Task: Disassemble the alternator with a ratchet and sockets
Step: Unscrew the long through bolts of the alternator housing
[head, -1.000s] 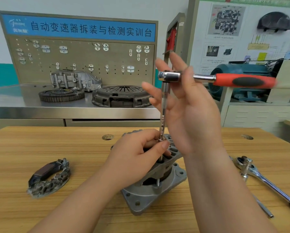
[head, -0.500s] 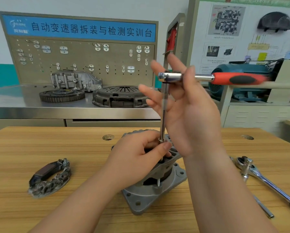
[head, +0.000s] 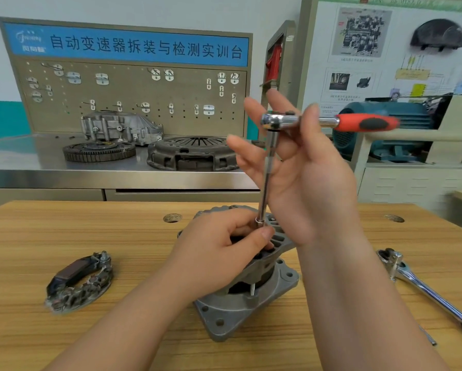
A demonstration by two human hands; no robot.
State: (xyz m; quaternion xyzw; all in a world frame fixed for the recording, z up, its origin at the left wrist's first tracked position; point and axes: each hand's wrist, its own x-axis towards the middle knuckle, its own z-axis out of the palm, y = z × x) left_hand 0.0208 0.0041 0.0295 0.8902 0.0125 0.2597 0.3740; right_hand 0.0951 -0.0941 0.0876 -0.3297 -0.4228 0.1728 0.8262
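Grey cast-aluminium alternator sits mid-bench on the light wooden worktop, flat mounting flange down, slotted end cap up. Left hand is curled over the top of it, thumb and fingertips pinching the lower end of the long chrome extension bar right where it meets the housing. The bar stands near vertical, leaning slightly, up to the chrome-headed ratchet with a red-and-black handle, handle pointing right, roughly level. Right hand is at the ratchet head: fingers spread and mostly straight, thumb up against the chrome neck, no wrapped grip. One bare threaded through-bolt shows between cap and flange. Dark horseshoe-shaped rectifier part lies on the bench well left of the alternator. A second all-chrome ratchet lies to the right. Behind, on the stainless table: toothed ring gear, rusty clutch cover.
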